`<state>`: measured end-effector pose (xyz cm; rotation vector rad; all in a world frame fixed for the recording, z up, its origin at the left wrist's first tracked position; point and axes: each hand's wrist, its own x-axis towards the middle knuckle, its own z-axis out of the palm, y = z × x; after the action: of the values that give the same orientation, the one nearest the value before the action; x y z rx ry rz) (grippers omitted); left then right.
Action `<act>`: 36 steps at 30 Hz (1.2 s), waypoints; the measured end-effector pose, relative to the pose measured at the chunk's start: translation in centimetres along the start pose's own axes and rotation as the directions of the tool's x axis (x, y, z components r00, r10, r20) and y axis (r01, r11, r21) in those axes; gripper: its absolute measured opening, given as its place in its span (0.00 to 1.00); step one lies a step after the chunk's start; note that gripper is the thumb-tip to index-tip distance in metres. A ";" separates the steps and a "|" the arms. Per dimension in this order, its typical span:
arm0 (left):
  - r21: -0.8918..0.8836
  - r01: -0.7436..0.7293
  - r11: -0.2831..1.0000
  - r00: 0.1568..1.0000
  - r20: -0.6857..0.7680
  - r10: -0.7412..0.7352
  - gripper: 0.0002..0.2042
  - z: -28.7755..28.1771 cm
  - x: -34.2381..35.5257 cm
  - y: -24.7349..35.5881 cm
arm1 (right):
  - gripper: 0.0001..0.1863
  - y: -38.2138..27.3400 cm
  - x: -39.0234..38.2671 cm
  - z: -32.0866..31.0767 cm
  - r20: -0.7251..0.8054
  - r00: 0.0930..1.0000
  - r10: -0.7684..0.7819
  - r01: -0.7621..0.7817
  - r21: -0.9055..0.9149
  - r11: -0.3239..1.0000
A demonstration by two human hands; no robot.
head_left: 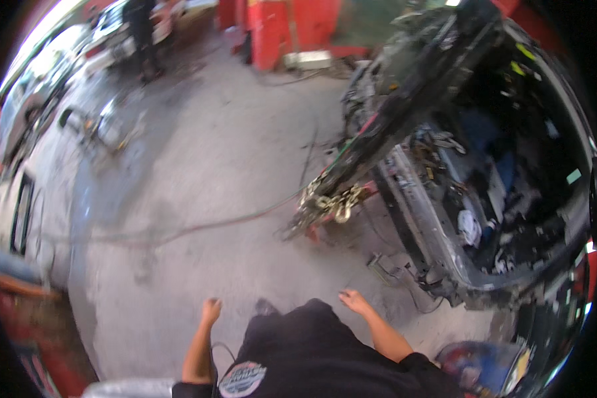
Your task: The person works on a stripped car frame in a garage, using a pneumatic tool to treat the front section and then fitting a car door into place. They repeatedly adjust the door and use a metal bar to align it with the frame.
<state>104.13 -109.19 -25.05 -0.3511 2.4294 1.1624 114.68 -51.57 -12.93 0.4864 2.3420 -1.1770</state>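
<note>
My left hand (211,310) hangs low over the concrete floor, left of my legs, touching nothing that I can see. Its fingers are small and blurred, so their pose is unclear. To the right of my legs, my right hand (353,301) is held out above the floor with its fingers loosely apart and nothing visible in them. Nearest to it are a thin metal tool or stand (383,266) on the floor and the stripped vehicle body (438,249). Ahead, a dark pulling post or beam (378,142) leans across, with a metal chain (338,204) wrapped around its lower end.
A hose (232,221) crosses the floor from the left toward the beam. Farther off at left stands wheeled equipment (96,136). Another person (139,33) stands by a car at the back left. A red post (265,40) rises behind; a blue-and-red container (477,365) sits at lower right.
</note>
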 end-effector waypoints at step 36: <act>0.226 -0.725 0.650 0.599 0.673 0.434 0.16 -20.6 54.3 40.9 | 0.33 -44.9 51.2 0.2 -0.016 0.973 -0.229 0.229 0.127 0.965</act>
<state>34.74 -102.48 -11.51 0.9466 2.1856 0.6586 49.74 -72.13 -12.23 0.2628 2.3824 -1.4387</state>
